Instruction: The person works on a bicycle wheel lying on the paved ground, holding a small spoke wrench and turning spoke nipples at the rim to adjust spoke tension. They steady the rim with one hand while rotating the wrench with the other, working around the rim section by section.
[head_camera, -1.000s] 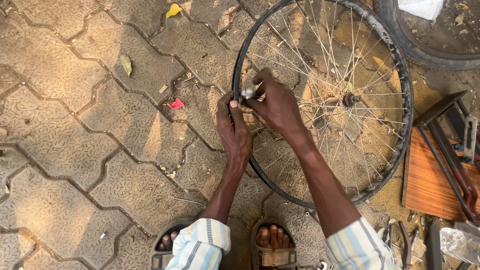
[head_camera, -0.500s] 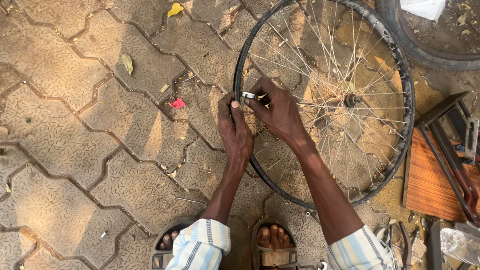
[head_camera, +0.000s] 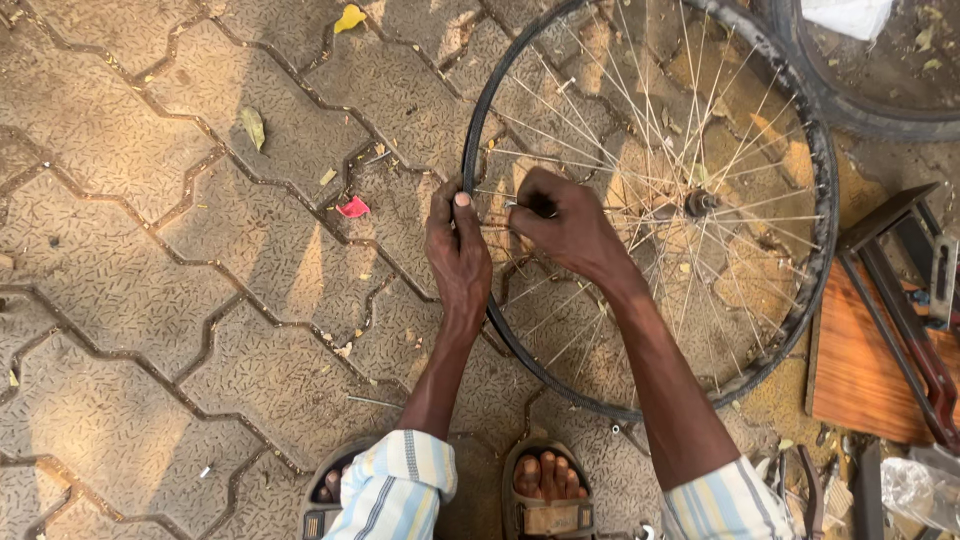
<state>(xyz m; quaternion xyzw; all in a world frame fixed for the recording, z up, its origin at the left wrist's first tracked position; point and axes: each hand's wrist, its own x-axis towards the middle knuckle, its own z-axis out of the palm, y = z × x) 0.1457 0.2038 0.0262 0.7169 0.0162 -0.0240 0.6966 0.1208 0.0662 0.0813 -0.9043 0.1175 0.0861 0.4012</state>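
Observation:
A bicycle wheel with a black rim (head_camera: 810, 150) and thin metal spokes lies flat on the paving. Its hub (head_camera: 700, 203) sits right of my hands. My left hand (head_camera: 458, 250) grips the rim at its left side, thumb up against the edge. Just inside the rim, my right hand (head_camera: 565, 222) is closed on a small metal tool at a spoke; the tool is mostly hidden by my fingers. My feet in sandals (head_camera: 545, 480) show at the bottom.
Interlocking paving stones (head_camera: 180, 300) cover the left, with dry leaves and a small red scrap (head_camera: 352, 208). A black tyre (head_camera: 880, 100) lies at the top right. A wooden board (head_camera: 860, 370) and a metal frame (head_camera: 905, 310) lie at the right.
My right hand has shifted slightly along the spokes near the rim, and the shiny tool now shows less. My left hand stays on the rim.

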